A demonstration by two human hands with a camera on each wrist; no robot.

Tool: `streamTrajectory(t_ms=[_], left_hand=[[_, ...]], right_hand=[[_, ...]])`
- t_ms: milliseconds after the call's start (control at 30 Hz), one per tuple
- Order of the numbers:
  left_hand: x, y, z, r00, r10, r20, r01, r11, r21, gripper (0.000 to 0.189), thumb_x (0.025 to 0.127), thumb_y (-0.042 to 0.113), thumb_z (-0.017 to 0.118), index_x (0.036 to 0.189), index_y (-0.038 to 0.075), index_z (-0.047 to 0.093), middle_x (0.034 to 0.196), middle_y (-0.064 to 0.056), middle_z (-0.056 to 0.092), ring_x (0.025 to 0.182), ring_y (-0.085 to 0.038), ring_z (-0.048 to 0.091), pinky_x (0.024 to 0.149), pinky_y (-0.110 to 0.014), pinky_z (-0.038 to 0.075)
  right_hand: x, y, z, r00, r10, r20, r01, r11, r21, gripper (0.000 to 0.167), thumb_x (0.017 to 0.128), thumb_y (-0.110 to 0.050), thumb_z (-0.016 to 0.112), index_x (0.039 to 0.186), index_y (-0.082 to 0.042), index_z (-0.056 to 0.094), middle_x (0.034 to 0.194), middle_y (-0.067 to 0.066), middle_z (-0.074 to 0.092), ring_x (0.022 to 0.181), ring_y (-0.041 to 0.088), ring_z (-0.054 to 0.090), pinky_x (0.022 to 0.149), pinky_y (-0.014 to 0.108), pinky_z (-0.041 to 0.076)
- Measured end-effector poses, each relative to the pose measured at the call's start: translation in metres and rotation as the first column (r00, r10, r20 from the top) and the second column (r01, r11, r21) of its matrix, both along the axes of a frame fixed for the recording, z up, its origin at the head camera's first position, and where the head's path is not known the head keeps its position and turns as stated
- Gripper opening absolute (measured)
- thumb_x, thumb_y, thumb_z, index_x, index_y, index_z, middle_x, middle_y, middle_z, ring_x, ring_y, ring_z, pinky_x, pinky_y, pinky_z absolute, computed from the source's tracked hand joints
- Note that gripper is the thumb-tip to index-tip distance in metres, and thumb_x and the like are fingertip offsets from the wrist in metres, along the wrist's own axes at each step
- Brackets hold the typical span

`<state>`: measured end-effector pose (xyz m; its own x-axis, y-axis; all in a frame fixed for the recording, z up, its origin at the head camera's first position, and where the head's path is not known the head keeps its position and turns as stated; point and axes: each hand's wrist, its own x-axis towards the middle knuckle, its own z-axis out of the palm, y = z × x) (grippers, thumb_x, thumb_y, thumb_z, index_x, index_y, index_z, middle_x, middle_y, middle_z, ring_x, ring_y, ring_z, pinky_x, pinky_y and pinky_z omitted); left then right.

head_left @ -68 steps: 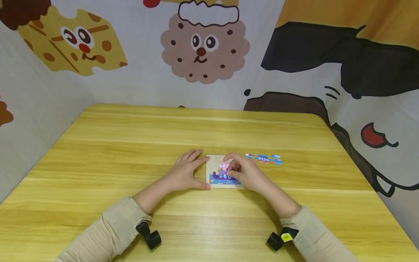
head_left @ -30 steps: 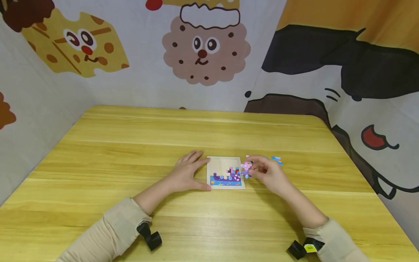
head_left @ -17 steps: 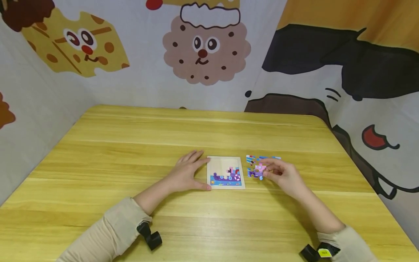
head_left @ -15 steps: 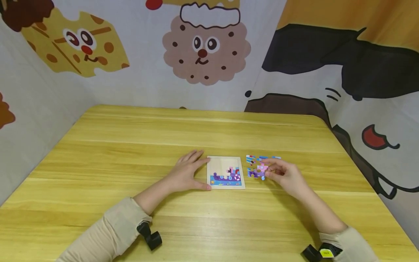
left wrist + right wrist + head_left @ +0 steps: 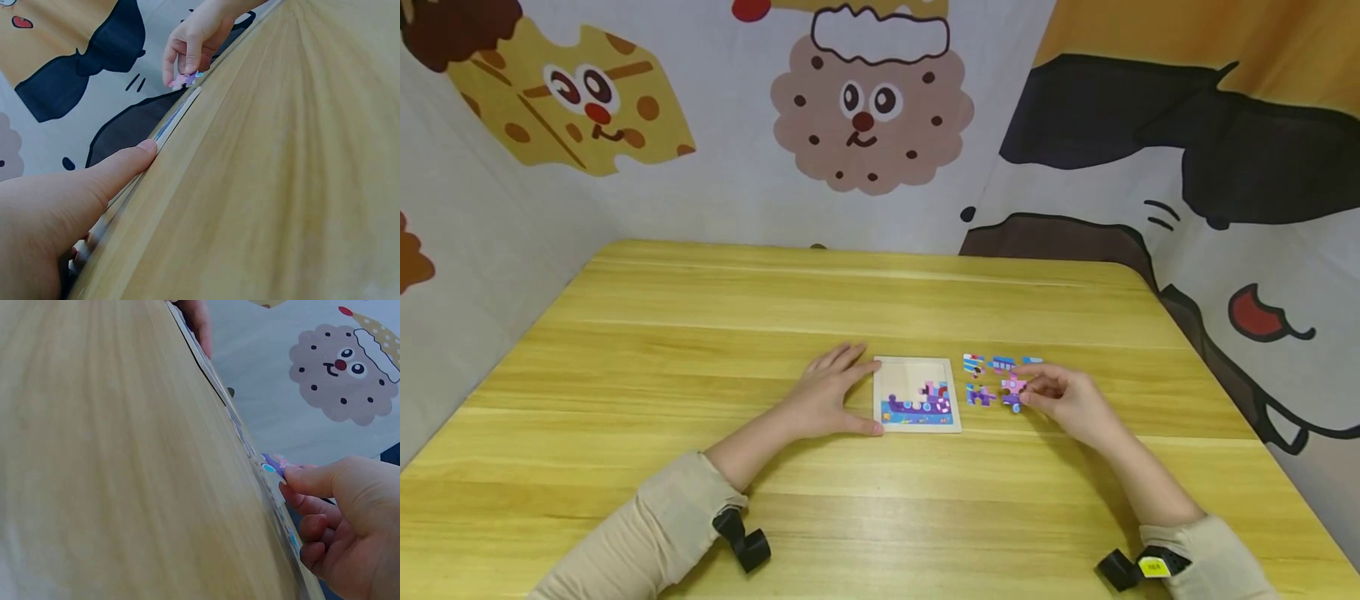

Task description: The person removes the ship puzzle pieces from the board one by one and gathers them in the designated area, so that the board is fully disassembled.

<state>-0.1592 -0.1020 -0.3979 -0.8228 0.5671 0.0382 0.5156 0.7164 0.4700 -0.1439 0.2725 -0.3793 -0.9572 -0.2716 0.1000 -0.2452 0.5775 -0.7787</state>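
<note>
A small square jigsaw board (image 5: 898,379) lies mid-table, its lower part filled with a purple boat over blue sea and its upper part bare wood. At its left edge my left hand (image 5: 826,396) rests with fingers and thumb spread, the thumb touching the near corner. To the right of the board, my right hand (image 5: 1067,402) pinches a pink and purple puzzle piece (image 5: 1012,386) between thumb and fingers. In the right wrist view this puzzle piece (image 5: 272,465) is held just above the table, partly hidden by the thumb.
Several loose pieces lie right of the board: a striped one (image 5: 973,364), a purple one (image 5: 979,396), a blue one (image 5: 1002,363), and others partly behind the right hand. A cartoon curtain (image 5: 865,217) hangs behind the wooden table (image 5: 775,292).
My right hand has carried the pink and purple piece from over the board to the right, out among the loose pieces. The left hand has stayed at the board's left edge.
</note>
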Motion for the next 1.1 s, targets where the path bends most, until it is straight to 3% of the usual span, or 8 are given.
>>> streamTrajectory(t_ms=[133,567,800,1100], left_hand=[[0.000,0.000,0.002,1.000,-0.001,0.003,0.001,1.000,0.005,0.099,0.071,0.070,0.068,0.149,0.018,0.036,0.158,-0.013,0.015,0.143,-0.034,0.006,0.112,-0.054,0.005],[-0.001,-0.001,0.001,1.000,0.000,0.002,0.000,1.000,0.008,0.099,0.071,0.070,0.067,0.150,0.018,0.036,0.158,-0.012,0.014,0.143,-0.034,0.006,0.112,-0.055,0.005],[-0.001,0.000,0.000,1.000,-0.005,-0.006,0.005,1.000,0.000,0.100,0.071,0.072,0.066,0.150,0.018,0.035,0.158,-0.012,0.014,0.143,-0.034,0.006,0.112,-0.055,0.005],[0.000,0.001,0.000,1.000,-0.005,-0.007,0.005,1.000,0.009,0.099,0.071,0.070,0.067,0.149,0.018,0.036,0.158,-0.013,0.015,0.143,-0.035,0.007,0.112,-0.055,0.005]], right_hand=[[-0.001,0.002,-0.002,1.000,-0.005,0.012,0.004,1.000,0.031,0.029,0.086,0.003,0.068,0.114,0.000,0.066,0.080,0.008,0.065,0.062,0.014,0.053,0.049,0.024,0.043],[-0.003,-0.006,-0.001,0.997,-0.023,-0.073,0.037,0.980,0.197,0.028,0.086,-0.005,0.070,0.114,-0.002,0.069,0.078,0.001,0.061,0.064,0.015,0.049,0.051,0.025,0.042],[0.000,-0.009,0.004,0.998,-0.033,-0.045,0.042,0.970,0.238,0.030,0.088,-0.008,0.069,0.117,0.000,0.067,0.079,0.001,0.060,0.065,0.016,0.047,0.051,0.025,0.040],[0.003,-0.009,0.001,0.996,-0.014,-0.085,0.039,0.956,0.291,0.028,0.087,-0.006,0.069,0.115,-0.002,0.069,0.073,-0.001,0.054,0.065,0.015,0.045,0.054,0.026,0.038]])
